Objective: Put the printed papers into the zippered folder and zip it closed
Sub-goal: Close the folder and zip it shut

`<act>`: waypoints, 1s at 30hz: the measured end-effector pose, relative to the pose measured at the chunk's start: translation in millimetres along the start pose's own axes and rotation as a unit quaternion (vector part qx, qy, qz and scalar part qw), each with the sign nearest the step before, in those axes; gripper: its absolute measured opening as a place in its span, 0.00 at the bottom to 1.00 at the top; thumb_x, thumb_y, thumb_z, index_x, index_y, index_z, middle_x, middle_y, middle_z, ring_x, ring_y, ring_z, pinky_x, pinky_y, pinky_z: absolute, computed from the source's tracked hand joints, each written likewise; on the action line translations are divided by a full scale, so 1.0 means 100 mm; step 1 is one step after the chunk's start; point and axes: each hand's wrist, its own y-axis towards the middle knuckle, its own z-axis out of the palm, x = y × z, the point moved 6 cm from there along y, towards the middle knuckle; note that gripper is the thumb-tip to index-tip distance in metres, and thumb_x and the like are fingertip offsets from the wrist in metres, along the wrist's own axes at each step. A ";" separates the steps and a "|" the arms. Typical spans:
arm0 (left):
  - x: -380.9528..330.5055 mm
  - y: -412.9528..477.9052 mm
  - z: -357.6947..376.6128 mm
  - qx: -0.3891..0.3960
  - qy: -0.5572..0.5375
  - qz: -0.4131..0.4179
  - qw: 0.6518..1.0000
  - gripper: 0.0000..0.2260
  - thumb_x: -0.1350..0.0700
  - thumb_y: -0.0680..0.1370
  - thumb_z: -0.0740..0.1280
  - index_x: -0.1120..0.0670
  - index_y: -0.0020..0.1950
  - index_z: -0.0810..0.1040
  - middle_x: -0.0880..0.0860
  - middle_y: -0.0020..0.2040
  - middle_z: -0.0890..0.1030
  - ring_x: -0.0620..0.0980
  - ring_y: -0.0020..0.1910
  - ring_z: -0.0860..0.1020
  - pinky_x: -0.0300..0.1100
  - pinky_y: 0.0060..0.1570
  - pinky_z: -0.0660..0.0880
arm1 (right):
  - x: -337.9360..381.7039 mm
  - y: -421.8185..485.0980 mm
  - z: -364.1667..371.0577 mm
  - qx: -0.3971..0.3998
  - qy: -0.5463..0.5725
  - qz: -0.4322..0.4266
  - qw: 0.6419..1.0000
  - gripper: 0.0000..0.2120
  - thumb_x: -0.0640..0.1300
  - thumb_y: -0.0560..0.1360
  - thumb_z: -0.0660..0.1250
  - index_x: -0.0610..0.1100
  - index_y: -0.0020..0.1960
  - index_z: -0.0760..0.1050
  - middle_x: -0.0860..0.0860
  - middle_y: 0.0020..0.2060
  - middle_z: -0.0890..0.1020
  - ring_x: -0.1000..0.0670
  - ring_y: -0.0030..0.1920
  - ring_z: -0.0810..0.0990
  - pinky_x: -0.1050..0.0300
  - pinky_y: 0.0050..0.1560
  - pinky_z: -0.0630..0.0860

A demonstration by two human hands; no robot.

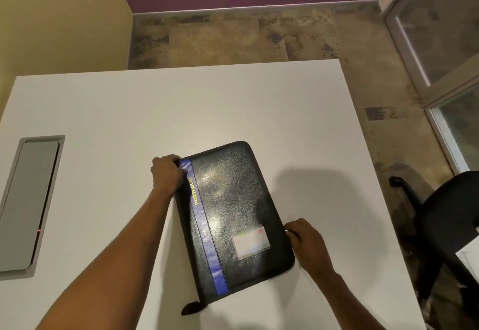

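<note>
A black zippered folder with a blue stripe and yellow lettering lies closed and slightly turned on the white table. A clear card pocket sits near its lower right corner. My left hand grips the folder's upper left corner at the spine. My right hand pinches a small metal zipper pull at the folder's right edge. A black tab sticks out at the bottom left corner. No printed papers are visible on the table.
A grey recessed cable hatch is set into the table at the left. A black office chair stands by the table's right edge, with something white at the frame's right border. A glass door is beyond.
</note>
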 end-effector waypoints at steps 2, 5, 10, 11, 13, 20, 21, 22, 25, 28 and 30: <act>-0.04 0.00 0.03 0.005 0.008 0.012 1.000 0.18 0.66 0.73 0.76 0.61 0.62 0.84 0.65 0.60 0.81 0.66 0.60 0.81 0.56 0.62 0.79 | 0.01 0.03 -0.02 -0.017 0.018 0.003 1.000 0.08 0.37 0.80 0.67 0.48 0.47 0.81 0.54 0.43 0.79 0.54 0.44 0.79 0.50 0.47 0.80; -0.08 -0.01 0.07 0.006 0.049 0.040 0.998 0.14 0.66 0.75 0.73 0.61 0.61 0.83 0.67 0.60 0.79 0.69 0.59 0.78 0.56 0.60 0.78 | 0.04 0.17 -0.08 -0.050 0.019 0.005 0.999 0.06 0.36 0.79 0.68 0.46 0.46 0.80 0.53 0.44 0.79 0.52 0.43 0.80 0.48 0.47 0.80; -0.15 0.02 0.07 -0.002 0.057 0.060 0.997 0.15 0.65 0.77 0.73 0.59 0.63 0.83 0.65 0.60 0.80 0.67 0.60 0.77 0.57 0.61 0.77 | 0.19 0.59 -0.13 -0.050 0.015 0.016 0.999 0.07 0.37 0.80 0.65 0.47 0.47 0.79 0.52 0.45 0.79 0.51 0.44 0.79 0.47 0.50 0.80; -0.17 0.03 0.07 -0.003 0.055 0.063 0.997 0.15 0.66 0.77 0.72 0.59 0.63 0.83 0.65 0.59 0.80 0.67 0.60 0.77 0.58 0.61 0.77 | 0.24 0.70 -0.14 -0.047 0.013 0.006 0.999 0.07 0.37 0.80 0.66 0.46 0.47 0.79 0.51 0.45 0.80 0.50 0.44 0.79 0.47 0.50 0.80; -0.21 0.06 0.08 -0.002 0.055 0.071 0.996 0.16 0.66 0.77 0.70 0.59 0.64 0.82 0.65 0.60 0.80 0.67 0.61 0.77 0.58 0.61 0.77 | 0.35 0.90 -0.16 -0.041 0.012 -0.015 0.999 0.05 0.36 0.79 0.67 0.43 0.48 0.80 0.49 0.44 0.80 0.48 0.44 0.80 0.45 0.50 0.79; -0.37 0.17 0.10 0.002 0.065 0.107 0.992 0.18 0.65 0.78 0.70 0.56 0.68 0.82 0.62 0.65 0.75 0.64 0.64 0.74 0.53 0.64 0.75 | 0.57 1.40 -0.25 -0.055 -0.001 -0.067 0.996 0.05 0.32 0.76 0.70 0.40 0.48 0.82 0.46 0.43 0.81 0.46 0.43 0.80 0.45 0.47 0.78; -0.39 0.17 0.10 0.003 0.065 0.111 0.992 0.19 0.65 0.78 0.70 0.56 0.69 0.81 0.62 0.65 0.74 0.64 0.64 0.74 0.53 0.65 0.74 | 0.59 1.46 -0.26 -0.058 -0.002 -0.069 0.996 0.05 0.32 0.75 0.70 0.40 0.47 0.82 0.46 0.43 0.80 0.46 0.43 0.80 0.45 0.47 0.78; -0.41 0.18 0.11 0.004 0.063 0.117 0.991 0.19 0.65 0.78 0.70 0.56 0.69 0.81 0.61 0.65 0.73 0.64 0.64 0.74 0.52 0.65 0.74 | 0.61 1.52 -0.28 -0.061 -0.002 -0.071 0.996 0.06 0.31 0.75 0.70 0.40 0.47 0.82 0.46 0.42 0.80 0.46 0.43 0.79 0.46 0.47 0.78; -0.49 0.22 0.13 0.006 0.053 0.129 0.990 0.19 0.66 0.78 0.69 0.56 0.69 0.82 0.61 0.65 0.73 0.62 0.64 0.74 0.48 0.64 0.74 | 0.66 1.70 -0.31 -0.076 0.009 -0.067 0.995 0.06 0.31 0.73 0.71 0.40 0.45 0.82 0.45 0.42 0.81 0.46 0.42 0.79 0.46 0.47 0.78; -0.56 0.25 0.14 0.004 0.038 0.129 0.991 0.19 0.66 0.79 0.68 0.57 0.70 0.80 0.59 0.65 0.73 0.60 0.65 0.73 0.38 0.58 0.69 | 0.71 1.86 -0.37 -0.087 0.018 -0.059 0.994 0.05 0.31 0.73 0.71 0.39 0.45 0.82 0.44 0.42 0.82 0.45 0.43 0.80 0.46 0.48 0.78; -0.61 0.26 0.17 0.005 0.041 0.136 0.990 0.18 0.66 0.80 0.67 0.57 0.70 0.80 0.58 0.64 0.73 0.59 0.64 0.73 0.34 0.55 0.67 | 0.73 1.95 -0.41 -0.094 0.024 -0.057 0.994 0.04 0.31 0.74 0.71 0.38 0.46 0.83 0.43 0.43 0.82 0.45 0.44 0.80 0.45 0.49 0.79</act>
